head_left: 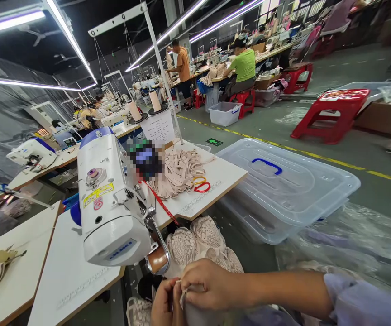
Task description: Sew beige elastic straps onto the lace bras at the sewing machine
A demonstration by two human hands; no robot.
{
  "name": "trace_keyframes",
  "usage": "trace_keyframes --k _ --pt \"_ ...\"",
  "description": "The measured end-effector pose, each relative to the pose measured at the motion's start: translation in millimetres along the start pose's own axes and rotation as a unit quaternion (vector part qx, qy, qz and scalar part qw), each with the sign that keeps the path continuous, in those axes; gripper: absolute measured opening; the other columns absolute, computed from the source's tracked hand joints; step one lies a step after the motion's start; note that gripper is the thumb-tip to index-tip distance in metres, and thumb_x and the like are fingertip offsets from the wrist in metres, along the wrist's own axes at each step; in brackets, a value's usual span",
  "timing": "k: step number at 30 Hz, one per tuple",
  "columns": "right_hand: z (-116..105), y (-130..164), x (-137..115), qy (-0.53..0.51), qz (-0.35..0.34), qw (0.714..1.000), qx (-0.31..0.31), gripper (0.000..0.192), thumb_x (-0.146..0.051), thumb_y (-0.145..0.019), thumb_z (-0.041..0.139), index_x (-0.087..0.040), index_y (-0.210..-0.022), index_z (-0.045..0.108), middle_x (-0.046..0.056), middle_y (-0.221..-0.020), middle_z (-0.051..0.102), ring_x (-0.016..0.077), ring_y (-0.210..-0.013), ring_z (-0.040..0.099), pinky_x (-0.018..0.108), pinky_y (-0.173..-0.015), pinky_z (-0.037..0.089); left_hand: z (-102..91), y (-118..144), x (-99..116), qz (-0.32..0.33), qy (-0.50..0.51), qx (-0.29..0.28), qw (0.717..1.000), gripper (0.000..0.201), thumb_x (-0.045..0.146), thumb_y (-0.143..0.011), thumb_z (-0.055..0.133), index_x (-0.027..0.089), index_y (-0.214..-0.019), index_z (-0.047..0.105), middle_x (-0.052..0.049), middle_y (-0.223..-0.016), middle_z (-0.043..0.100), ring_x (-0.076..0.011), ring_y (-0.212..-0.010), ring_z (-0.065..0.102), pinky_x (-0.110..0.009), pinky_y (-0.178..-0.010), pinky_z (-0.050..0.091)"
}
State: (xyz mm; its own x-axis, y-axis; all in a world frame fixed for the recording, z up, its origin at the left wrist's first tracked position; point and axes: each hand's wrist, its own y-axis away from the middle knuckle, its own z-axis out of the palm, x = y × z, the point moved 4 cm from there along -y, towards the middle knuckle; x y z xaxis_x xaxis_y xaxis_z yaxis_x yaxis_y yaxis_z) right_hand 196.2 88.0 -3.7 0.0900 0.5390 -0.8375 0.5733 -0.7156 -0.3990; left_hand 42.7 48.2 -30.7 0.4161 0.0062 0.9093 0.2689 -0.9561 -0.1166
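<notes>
My right hand [212, 285] reaches in from the lower right, its fingers pinched on the pale edge of a beige lace bra [209, 233]. Close against it, my left hand [164, 301] has its thumb and fingers pressed together on the same edge. The bra's patterned cups hang just beyond my hands, below the table edge. To the left stands a white sewing machine [110, 199], its head tilted in view and its lower end near the bra. What lies right between my fingertips is mostly hidden.
A heap of beige straps [178, 172] and scissors with red and yellow handles [201, 185] lie on the white table [226, 170]. A clear lidded bin [297, 181] stands to the right. Beyond are red stools [334, 111] and people at other machines.
</notes>
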Motion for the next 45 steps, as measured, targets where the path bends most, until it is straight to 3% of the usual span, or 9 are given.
trace_keyframes --k 5,9,13,17,22,30,37,40,45 --pt "0 2 -5 0.018 0.024 0.999 -0.035 0.019 -0.025 -0.091 0.054 -0.017 -0.084 0.07 0.005 -0.079 0.072 0.0155 -0.073 0.065 0.025 -0.07 0.049 -11.4 -1 25 0.09 -0.076 -0.053 0.992 0.032 0.04 -0.094 0.057 0.02 -0.07 0.063 0.0 -0.063 0.064 -0.0149 -0.058 0.059 -0.023 -0.055 0.043" --pt "-1 -3 3 -0.015 0.08 0.995 -0.05 0.018 -0.026 -0.094 0.056 -0.018 -0.095 0.073 0.004 -0.088 0.074 0.0157 -0.083 0.067 0.025 -0.076 0.048 -13.4 -6 20 0.107 -0.032 -0.075 0.991 0.018 0.028 -0.096 0.056 0.019 -0.086 0.068 -0.002 -0.078 0.071 -0.0144 -0.071 0.065 -0.024 -0.065 0.05" --pt "-10 -12 10 0.015 0.108 0.993 -0.054 0.02 -0.03 -0.097 0.056 -0.019 -0.095 0.073 0.001 -0.079 0.072 0.0131 -0.071 0.063 0.023 -0.066 0.041 -20.1 -6 17 0.111 -0.058 -0.07 0.99 0.015 0.024 -0.097 0.057 0.019 -0.091 0.069 -0.003 -0.08 0.072 -0.0135 -0.071 0.066 -0.023 -0.064 0.05" --pt "-22 -22 14 0.095 0.084 0.991 -0.049 0.019 -0.027 -0.097 0.055 -0.019 -0.093 0.072 0.001 -0.077 0.07 0.0137 -0.072 0.061 0.023 -0.067 0.038 -27.9 -5 27 0.184 -0.128 -0.076 0.972 0.01 0.02 -0.095 0.061 0.019 -0.093 0.07 -0.002 -0.079 0.073 -0.0126 -0.069 0.067 -0.022 -0.062 0.05" --pt "-16 -29 16 0.033 0.07 0.989 -0.126 0.018 -0.024 -0.095 0.056 -0.018 -0.094 0.072 0.001 -0.081 0.072 0.0123 -0.072 0.061 0.023 -0.068 0.038 -28.5 -5 38 0.258 -0.146 -0.089 0.951 0.007 0.016 -0.094 0.064 0.018 -0.096 0.07 -0.002 -0.08 0.075 -0.0107 -0.069 0.069 -0.02 -0.062 0.05" --pt "-15 -33 18 -0.061 0.173 0.961 -0.207 0.021 -0.026 -0.093 0.056 -0.018 -0.081 0.072 -0.001 -0.074 0.072 0.0126 -0.07 0.064 0.023 -0.066 0.041 -30.0 -8 34 0.234 -0.157 -0.1 0.954 0.009 0.021 -0.096 0.062 0.019 -0.095 0.071 -0.001 -0.08 0.076 -0.01 -0.066 0.068 -0.019 -0.06 0.049" --pt "-15 -34 11 0.026 0.107 0.969 -0.222 0.019 -0.021 -0.092 0.055 -0.02 -0.092 0.075 0.0 -0.078 0.073 0.0145 -0.07 0.064 0.025 -0.064 0.04 -29.5 -13 30 0.185 -0.162 -0.138 0.959 0.015 0.028 -0.098 0.059 0.02 -0.103 0.071 -0.002 -0.085 0.077 -0.012 -0.07 0.07 -0.021 -0.062 0.051" --pt "-14 -33 12 0.048 0.096 0.968 -0.226 0.019 -0.022 -0.092 0.056 -0.019 -0.093 0.075 0.001 -0.079 0.073 0.0153 -0.071 0.064 0.026 -0.063 0.039 -26.6 -17 29 0.173 -0.204 -0.192 0.944 0.022 0.03 -0.101 0.053 0.019 -0.111 0.069 -0.003 -0.085 0.076 -0.0132 -0.071 0.07 -0.022 -0.06 0.048" --pt "-12 -28 18 -0.004 0.148 0.966 -0.21 0.017 -0.028 -0.094 0.061 -0.021 -0.099 0.075 0.0 -0.088 0.075 0.0155 -0.079 0.067 0.026 -0.068 0.043 -23.1 -16 23 0.176 -0.268 -0.2 0.926 0.031 0.031 -0.104 0.042 0.019 -0.086 0.064 0.0 -0.07 0.066 -0.0134 -0.059 0.06 -0.024 -0.052 0.036"
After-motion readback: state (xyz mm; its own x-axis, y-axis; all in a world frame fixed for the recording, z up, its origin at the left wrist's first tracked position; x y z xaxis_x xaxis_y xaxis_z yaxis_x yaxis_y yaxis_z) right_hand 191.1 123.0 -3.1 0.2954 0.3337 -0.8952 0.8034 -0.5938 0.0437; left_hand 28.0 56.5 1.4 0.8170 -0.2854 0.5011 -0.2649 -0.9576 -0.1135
